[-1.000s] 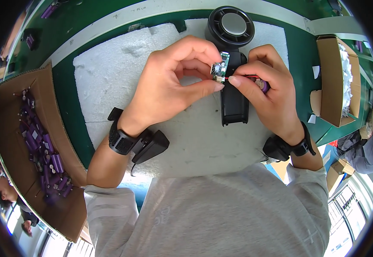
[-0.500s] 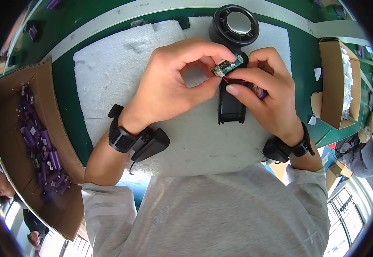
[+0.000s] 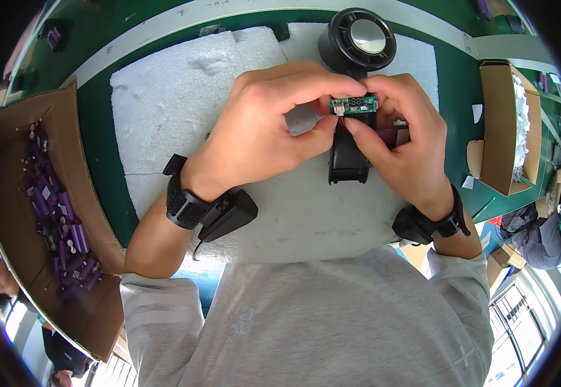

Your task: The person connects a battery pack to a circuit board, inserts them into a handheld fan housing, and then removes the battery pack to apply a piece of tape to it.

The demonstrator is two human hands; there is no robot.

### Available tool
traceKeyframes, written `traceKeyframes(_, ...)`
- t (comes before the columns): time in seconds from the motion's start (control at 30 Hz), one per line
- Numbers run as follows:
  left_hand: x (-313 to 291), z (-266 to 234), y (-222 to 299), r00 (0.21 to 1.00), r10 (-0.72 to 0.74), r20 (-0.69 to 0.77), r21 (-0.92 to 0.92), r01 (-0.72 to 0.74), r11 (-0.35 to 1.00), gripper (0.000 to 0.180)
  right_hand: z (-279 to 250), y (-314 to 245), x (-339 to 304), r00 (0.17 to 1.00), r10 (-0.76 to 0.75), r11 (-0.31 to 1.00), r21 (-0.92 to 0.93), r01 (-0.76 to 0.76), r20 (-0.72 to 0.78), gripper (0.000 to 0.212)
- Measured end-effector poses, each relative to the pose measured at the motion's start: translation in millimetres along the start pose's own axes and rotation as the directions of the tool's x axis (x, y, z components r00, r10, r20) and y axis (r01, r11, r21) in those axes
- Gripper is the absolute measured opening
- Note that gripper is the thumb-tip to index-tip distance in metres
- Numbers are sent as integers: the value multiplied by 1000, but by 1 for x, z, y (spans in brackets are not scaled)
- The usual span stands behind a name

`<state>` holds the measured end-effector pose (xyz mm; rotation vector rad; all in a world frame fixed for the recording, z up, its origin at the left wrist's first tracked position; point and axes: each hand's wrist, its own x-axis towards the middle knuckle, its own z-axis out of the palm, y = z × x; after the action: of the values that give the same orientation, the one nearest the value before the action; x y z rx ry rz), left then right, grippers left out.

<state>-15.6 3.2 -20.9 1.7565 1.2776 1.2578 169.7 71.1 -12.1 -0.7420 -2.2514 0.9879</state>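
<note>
A small green circuit board (image 3: 361, 105) with a dark display block and a white connector is held up between my two hands. My left hand (image 3: 254, 132) is closed, fingertips at the board's upper edge and thumb by its connector end. With its index finger at the other end and its thumb at the red wire (image 3: 342, 121) below the connector, my right hand (image 3: 415, 145) is closed too. A purple battery cell (image 3: 394, 137) shows under the right fingers. Beneath both hands lies a black handheld fan (image 3: 348, 164), its round head pointing away from me; my hands hide its middle.
White foam sheets (image 3: 158, 109) cover the green table (image 3: 103, 122). On the left stands a cardboard box (image 3: 103, 219) with several purple cells (image 3: 61, 219). Another cardboard box (image 3: 496, 129), holding white pieces, is at the right. Black devices (image 3: 229, 216) are strapped to my wrists.
The board has turned from slanted to nearly level, with its display facing up to me. My right index finger has moved up to its far end. The fan has shifted slightly.
</note>
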Motion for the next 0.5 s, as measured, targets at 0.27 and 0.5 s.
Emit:
traceKeyframes(0.27, 0, -1, -4, 1000, -14, -10, -32, 13, 999, 39, 0, 1, 0, 1000, 7, 1000, -21, -8, -23, 33)
traceKeyframes(0.5, -1, -1, -4, 999, -14, -35, 17, 15, 1000, 35, -1, 7, -1, 999, 41, 999, -15, -42, -15, 32)
